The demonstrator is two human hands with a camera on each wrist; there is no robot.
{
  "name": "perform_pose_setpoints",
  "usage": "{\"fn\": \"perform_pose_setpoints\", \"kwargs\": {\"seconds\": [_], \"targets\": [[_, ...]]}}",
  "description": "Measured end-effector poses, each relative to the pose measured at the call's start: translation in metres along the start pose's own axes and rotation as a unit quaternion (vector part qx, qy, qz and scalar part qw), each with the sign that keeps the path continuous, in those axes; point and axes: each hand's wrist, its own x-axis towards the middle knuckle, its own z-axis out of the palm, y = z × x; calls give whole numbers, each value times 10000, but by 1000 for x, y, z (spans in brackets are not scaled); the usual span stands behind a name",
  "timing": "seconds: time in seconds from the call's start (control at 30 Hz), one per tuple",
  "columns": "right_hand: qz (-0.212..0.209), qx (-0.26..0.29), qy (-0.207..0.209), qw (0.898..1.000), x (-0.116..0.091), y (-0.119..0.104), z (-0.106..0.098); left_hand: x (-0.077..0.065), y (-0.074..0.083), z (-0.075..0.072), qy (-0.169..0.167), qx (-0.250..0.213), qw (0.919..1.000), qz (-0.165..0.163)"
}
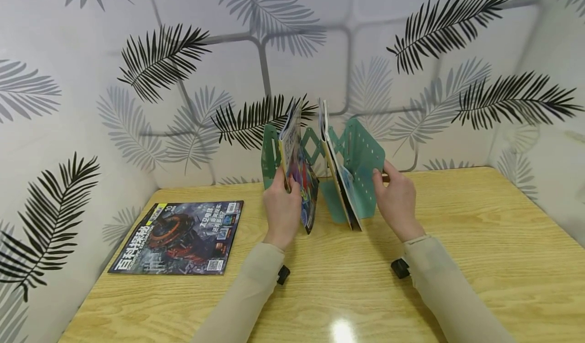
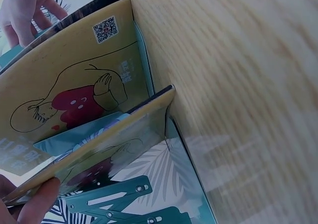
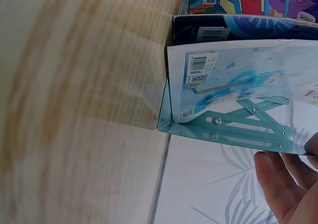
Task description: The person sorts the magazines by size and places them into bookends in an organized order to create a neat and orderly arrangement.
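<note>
A teal expanding book rack (image 1: 367,165) with crisscross slats (image 2: 112,209) stands against the back wall. My left hand (image 1: 282,208) pinches the front edge of colourful magazines (image 1: 299,165) near the rack's left end. In the left wrist view, its fingers grip a yellow-edged cover (image 2: 92,177). Further right, other magazines (image 1: 337,175) lean in the rack, apart from those in my left hand. My right hand (image 1: 396,198) holds the outer edge of the right end panel, fingers behind it. A pale blue magazine (image 3: 233,80) is beside that panel in the right wrist view.
A dark science magazine (image 1: 178,239) lies flat on the wooden table (image 1: 338,292), left of the rack. Behind is a wall (image 1: 375,43) with a leaf pattern. A black wrist device (image 1: 400,268) sits by the right sleeve.
</note>
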Motion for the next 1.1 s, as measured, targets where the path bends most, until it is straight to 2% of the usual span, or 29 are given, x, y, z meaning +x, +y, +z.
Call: {"fn": "perform_pose_setpoints", "kwargs": {"seconds": [0.2,0.53,0.93,1.1], "targets": [[1,3,12,10000,1,-1,0,1,0,0,35,-63,10000,45],[7,-12,19,10000,0,0,0,2,1,2,131,119,9996,219],[-23,24,16,10000,0,-1,0,1,2,0,-20,-33,10000,16],[-18,9,-7,10000,-1,-1,0,0,2,-2,-199,-247,9992,-228]]}}
